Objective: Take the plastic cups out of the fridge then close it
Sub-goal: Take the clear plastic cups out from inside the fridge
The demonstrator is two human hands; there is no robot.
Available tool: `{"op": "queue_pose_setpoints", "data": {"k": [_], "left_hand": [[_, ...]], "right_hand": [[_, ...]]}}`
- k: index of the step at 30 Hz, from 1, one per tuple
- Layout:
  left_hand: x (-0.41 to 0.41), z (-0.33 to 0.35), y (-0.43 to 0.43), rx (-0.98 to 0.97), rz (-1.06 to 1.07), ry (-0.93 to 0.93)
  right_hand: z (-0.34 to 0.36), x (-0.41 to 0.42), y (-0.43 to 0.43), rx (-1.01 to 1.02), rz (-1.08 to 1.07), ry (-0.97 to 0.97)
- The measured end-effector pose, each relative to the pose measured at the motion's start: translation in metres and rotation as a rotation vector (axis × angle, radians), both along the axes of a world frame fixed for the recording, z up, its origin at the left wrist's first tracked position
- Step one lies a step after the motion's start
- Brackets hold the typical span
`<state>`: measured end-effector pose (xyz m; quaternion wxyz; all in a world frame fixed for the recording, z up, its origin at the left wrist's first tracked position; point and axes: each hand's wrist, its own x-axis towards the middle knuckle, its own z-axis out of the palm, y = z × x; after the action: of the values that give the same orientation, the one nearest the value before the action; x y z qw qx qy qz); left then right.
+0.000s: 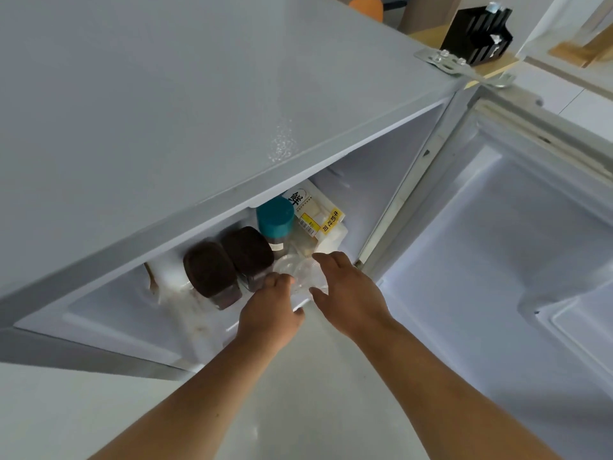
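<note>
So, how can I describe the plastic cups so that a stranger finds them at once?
Look inside the open fridge, at the front of the shelf, right of the two dark-lidded jars. The clear plastic cups sit between the left hand and right hand. Only they are transparent and lidless.

Single head-worn wide-angle view, steeply downward and close over the open fridge [199, 121] top and compartment.

Jars [229, 265] left; door [497, 260] right
</note>
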<state>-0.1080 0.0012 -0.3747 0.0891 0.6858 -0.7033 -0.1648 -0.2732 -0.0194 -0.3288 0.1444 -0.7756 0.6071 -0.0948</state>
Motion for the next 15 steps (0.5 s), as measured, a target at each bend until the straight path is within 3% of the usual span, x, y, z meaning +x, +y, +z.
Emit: {"op": "queue_pose_setpoints", "data": {"k": [5, 10, 15], "left_hand": [[-0.010, -0.008, -0.017, -0.005, -0.046, -0.104], [-0.018, -0.012, -0.045, 0.142, -0.071, -0.251], [-0.029, -0.011, -0.067, 0.304, -0.061, -0.264]], "right_hand": [[-0.005, -0.023, 0.026, -0.041, -0.083, -0.053], [-0.010, -0.036, 0.043, -0.026, -0.133, -0.067], [-0.013, -0.047, 0.050, -0.002, -0.131, -0.042]]}}
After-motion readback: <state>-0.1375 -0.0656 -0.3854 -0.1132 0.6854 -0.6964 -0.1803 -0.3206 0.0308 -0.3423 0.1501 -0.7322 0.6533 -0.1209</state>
